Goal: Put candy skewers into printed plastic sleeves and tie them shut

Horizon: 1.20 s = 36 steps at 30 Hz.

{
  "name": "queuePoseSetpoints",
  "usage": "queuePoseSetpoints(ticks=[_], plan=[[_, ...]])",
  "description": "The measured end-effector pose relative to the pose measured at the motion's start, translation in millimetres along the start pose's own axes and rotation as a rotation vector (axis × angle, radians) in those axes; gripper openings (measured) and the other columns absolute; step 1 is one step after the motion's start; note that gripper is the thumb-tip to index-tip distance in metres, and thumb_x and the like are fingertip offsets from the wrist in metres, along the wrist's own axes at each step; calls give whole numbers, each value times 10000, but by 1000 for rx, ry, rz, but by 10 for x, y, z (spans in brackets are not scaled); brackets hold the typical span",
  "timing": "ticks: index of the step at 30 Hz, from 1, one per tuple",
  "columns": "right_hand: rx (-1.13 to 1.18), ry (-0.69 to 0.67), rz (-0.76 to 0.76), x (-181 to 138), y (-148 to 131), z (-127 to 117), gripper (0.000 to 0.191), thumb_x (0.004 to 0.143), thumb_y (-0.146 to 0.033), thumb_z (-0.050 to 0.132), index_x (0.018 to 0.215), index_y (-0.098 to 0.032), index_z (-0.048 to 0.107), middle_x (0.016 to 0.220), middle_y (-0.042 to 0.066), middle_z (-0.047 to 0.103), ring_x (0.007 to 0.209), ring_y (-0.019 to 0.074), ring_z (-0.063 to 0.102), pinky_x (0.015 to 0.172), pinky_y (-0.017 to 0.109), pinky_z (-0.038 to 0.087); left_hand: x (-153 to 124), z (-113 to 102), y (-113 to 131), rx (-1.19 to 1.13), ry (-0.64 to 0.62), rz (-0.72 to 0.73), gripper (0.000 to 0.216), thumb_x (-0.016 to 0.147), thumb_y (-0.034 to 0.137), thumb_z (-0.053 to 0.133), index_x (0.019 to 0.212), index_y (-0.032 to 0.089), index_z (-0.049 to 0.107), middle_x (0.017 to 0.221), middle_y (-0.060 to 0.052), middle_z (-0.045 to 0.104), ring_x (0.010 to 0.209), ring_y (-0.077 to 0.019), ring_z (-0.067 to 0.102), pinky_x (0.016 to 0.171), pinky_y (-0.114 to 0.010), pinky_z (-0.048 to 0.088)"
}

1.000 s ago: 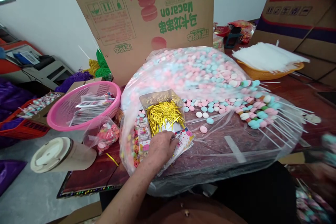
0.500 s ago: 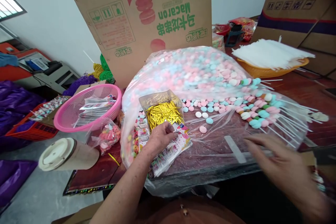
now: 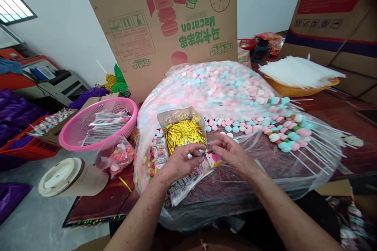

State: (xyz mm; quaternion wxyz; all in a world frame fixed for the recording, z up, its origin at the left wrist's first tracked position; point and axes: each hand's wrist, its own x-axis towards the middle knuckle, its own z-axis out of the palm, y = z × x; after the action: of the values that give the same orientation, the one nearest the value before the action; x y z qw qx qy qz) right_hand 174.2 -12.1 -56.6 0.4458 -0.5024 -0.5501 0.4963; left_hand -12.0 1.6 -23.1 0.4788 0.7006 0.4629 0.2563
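My left hand [image 3: 180, 161] rests on a stack of printed cellophane bags [image 3: 188, 178] and pinches the top edge of the uppermost one. My right hand [image 3: 232, 152] meets it from the right, fingers on the same bag's pink printed corner [image 3: 212, 159]. Just behind both hands lies a clear packet of gold twist ties [image 3: 183, 130]. All of this sits on a big clear plastic bag [image 3: 218, 90] full of pink, blue and white round candies. To the right lie finished candy skewers [image 3: 287, 131] on white sticks.
A pink basket [image 3: 98, 125] with flat packets stands at the left, a small bag of ring candies [image 3: 119, 156] and a lidded paper cup [image 3: 72, 178] in front of it. An upside-down macaron carton [image 3: 165, 19] rises behind. An orange tray of white sticks [image 3: 297, 73] sits at back right.
My right hand came in from the right edge and now meets my left hand at the top bag of the stack. My left hand stayed on the stack, lifting its fingers to pinch.
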Motion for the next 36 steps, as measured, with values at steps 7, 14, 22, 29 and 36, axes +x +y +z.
queuePoseSetpoints(ticks=[7, 14, 22, 29, 36], plan=[[-24, 65, -15, -232, -37, 139, 221, 786, -363, 542, 673, -175, 568, 593, -32, 500, 580, 115, 420, 541, 234, 313, -135, 166, 66, -51, 81, -71, 267, 674, 229, 640, 928, 162, 593, 649, 45, 528, 585, -96, 458, 553, -195, 373], [-77, -52, -159, -219, -157, 104, 101, 765, -263, 538, 694, -192, 539, 696, -16, 504, 684, 132, 453, 625, 242, 347, -117, 178, 72, 27, 76, -42, 210, 696, 343, 620, 590, 162, 598, 542, 14, 569, 524, -116, 476, 491, -201, 375], [-101, 40, -174, -299, -78, 94, 330, 833, -366, 453, 563, -189, 384, 569, -39, 385, 566, 99, 360, 527, 231, 271, -129, 269, -40, 91, 138, 0, 246, 726, 429, 597, 721, 188, 646, 664, -15, 660, 610, -166, 589, 561, -228, 473], [-648, 296, -99, -37, -88, -387, 516, 919, -413, 252, 498, -179, 437, 481, -20, 437, 481, 103, 417, 484, 218, 341, -203, 236, -119, 342, 273, 187, 264, 814, 430, 488, 709, 241, 639, 639, 1, 652, 594, -163, 605, 550, -209, 477], [-1096, 638, -46, 788, -410, -2267, 165, 802, -184, 498, 713, -116, 619, 886, 179, 613, 946, 283, 502, 785, 453, 342, -261, 21, -144, 417, 456, 300, 184, 801, 353, 532, 836, 257, 686, 812, 1, 720, 756, -184, 664, 703, -240, 514]])
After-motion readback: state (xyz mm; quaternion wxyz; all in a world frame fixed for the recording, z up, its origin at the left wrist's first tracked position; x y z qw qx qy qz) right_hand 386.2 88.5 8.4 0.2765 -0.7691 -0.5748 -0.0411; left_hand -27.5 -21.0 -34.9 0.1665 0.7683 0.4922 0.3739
